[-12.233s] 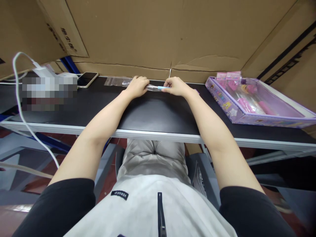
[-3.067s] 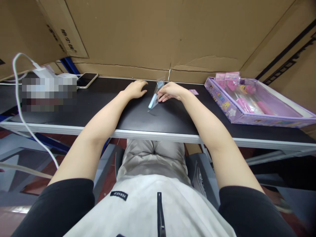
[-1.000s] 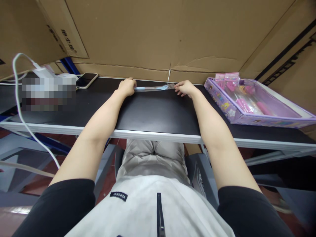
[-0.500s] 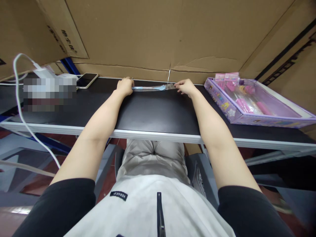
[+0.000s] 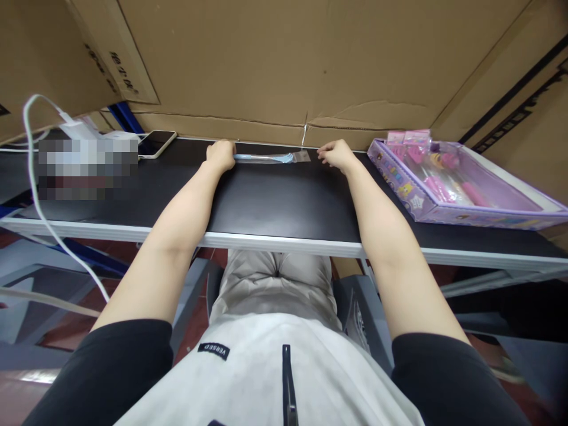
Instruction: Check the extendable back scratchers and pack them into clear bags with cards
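My left hand (image 5: 221, 155) is closed around the left end of a light-blue stick with a clawed end (image 5: 266, 158), which resembles a back scratcher. The stick lies sideways inside a narrow clear plastic sleeve (image 5: 302, 156), its claw pointing right; the left end is hidden in my fist. Just beyond the sleeve's right end, my right hand (image 5: 336, 155) hovers low over the dark table with its fingers partly bent and apart. A small gap separates its fingertips from the sleeve, and nothing shows in them.
At the right stands a purple open box (image 5: 421, 210) with several pink wrapped sticks (image 5: 439, 186) in it. A phone (image 5: 157, 144) lies at the back left, beside a white charger (image 5: 77, 127) and its cable. Cardboard panels (image 5: 266, 65) wall the black table's (image 5: 284, 204) back and sides.
The wrapped stick has shifted slightly left with my left hand. My right fingers, at the sleeve's right end before, are now apart from it.
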`<state>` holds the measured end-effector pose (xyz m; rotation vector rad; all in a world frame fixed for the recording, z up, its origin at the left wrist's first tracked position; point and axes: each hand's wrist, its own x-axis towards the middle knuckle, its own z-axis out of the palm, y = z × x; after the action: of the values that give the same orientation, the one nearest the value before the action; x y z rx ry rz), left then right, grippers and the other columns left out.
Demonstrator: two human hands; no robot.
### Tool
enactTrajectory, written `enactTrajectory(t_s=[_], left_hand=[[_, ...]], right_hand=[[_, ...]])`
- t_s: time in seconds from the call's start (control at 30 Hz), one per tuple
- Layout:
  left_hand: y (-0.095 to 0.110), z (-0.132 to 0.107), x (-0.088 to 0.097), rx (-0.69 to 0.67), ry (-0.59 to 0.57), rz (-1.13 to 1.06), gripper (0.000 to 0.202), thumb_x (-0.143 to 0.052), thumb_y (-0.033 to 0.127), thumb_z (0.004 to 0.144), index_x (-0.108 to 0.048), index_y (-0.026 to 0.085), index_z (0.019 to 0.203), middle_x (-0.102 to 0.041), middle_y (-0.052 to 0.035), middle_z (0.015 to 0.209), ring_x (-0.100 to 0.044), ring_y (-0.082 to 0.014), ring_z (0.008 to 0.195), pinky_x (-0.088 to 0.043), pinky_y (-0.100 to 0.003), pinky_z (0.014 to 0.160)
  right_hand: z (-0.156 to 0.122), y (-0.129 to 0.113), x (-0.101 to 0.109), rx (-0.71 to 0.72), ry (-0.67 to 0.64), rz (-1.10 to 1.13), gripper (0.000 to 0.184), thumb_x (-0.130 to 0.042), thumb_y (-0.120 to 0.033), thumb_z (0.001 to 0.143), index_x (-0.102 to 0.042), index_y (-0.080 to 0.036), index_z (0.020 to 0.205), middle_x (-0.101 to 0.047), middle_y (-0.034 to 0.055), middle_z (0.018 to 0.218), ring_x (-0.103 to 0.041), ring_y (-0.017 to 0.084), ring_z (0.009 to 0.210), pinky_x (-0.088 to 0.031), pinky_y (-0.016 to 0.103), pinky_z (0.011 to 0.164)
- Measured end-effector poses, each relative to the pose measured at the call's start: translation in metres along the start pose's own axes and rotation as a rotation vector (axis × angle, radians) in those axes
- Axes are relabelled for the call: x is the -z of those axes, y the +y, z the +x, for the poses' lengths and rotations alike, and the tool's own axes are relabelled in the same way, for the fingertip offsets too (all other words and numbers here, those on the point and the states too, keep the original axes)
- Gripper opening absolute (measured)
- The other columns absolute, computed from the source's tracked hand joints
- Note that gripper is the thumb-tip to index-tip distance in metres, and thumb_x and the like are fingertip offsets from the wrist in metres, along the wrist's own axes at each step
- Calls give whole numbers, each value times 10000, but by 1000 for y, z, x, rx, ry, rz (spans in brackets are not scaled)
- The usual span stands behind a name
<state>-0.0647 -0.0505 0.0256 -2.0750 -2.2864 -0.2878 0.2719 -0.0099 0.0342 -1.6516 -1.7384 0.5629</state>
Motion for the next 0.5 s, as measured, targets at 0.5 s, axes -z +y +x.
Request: enactTrajectory(t_s=[0.5], left_hand=[[-6, 8, -8, -24, 37, -5, 551, -503, 147, 903, -757, 142, 1392, -684, -204, 1548, -629, -353, 1461, -490, -484, 1255]], right_hand=[[13, 36, 29, -122, 266, -116, 285, -687, -179, 997, -824, -45, 1208, -808, 256, 1120, -792, 393, 1159, -628, 518, 1066]])
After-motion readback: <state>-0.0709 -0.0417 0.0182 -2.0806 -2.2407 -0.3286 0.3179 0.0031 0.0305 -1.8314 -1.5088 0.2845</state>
